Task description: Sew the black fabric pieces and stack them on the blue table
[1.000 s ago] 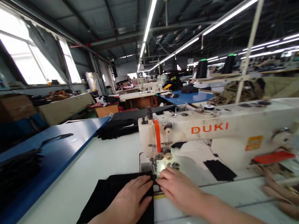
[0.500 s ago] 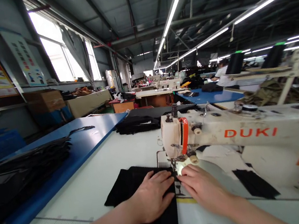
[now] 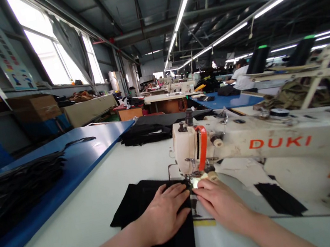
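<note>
A folded piece of black fabric (image 3: 176, 246) lies on the sewing table, its right edge under the needle area of a white sewing machine (image 3: 224, 139) marked DUKI. My left hand (image 3: 167, 211) rests flat on the fabric, fingers stretched toward the presser foot (image 3: 188, 182). Just right of the foot is my right hand (image 3: 219, 201), its fingers bent and pressed together at the fabric's edge. Whatever lies between those fingertips is hidden. A small lamp lights the spot by the needle.
Black cut pieces (image 3: 280, 199) lie under the machine arm, beside white material (image 3: 239, 172). A stack of black fabric (image 3: 147, 132) sits behind the machine head. More black pieces (image 3: 18, 190) cover part of the blue table (image 3: 94, 152) at left. Farther back sits a person (image 3: 241, 77) in white.
The view has shifted slightly, so the machine and table sit a little differently in frame. Both hands keep nearly the same place at the fabric and presser foot.
</note>
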The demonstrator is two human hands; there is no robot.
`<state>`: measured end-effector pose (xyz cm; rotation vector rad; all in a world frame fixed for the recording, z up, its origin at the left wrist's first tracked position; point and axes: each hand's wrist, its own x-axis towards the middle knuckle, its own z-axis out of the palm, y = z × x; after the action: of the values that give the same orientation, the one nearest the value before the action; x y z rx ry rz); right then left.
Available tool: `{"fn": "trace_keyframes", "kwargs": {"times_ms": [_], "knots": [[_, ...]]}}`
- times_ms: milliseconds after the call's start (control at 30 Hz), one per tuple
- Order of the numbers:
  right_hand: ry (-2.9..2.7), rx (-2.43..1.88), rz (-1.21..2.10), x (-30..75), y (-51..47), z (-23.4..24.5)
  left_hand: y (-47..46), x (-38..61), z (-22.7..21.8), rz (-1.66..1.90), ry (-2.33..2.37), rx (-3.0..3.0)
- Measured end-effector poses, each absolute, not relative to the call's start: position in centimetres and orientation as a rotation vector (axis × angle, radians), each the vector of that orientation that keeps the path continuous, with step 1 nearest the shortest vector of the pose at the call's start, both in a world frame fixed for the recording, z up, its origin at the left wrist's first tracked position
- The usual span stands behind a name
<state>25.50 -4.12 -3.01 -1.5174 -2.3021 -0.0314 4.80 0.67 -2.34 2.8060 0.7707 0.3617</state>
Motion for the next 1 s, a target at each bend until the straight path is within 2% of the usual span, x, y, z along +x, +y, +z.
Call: {"fn": "trace_keyframes", "kwargs": {"times_ms": [1000], "knots": [[-2.273,-1.497,-0.047,25.52,-4.34,-3.15,0.82,5.03,-2.73,0.385,0.801,2.817]]}}
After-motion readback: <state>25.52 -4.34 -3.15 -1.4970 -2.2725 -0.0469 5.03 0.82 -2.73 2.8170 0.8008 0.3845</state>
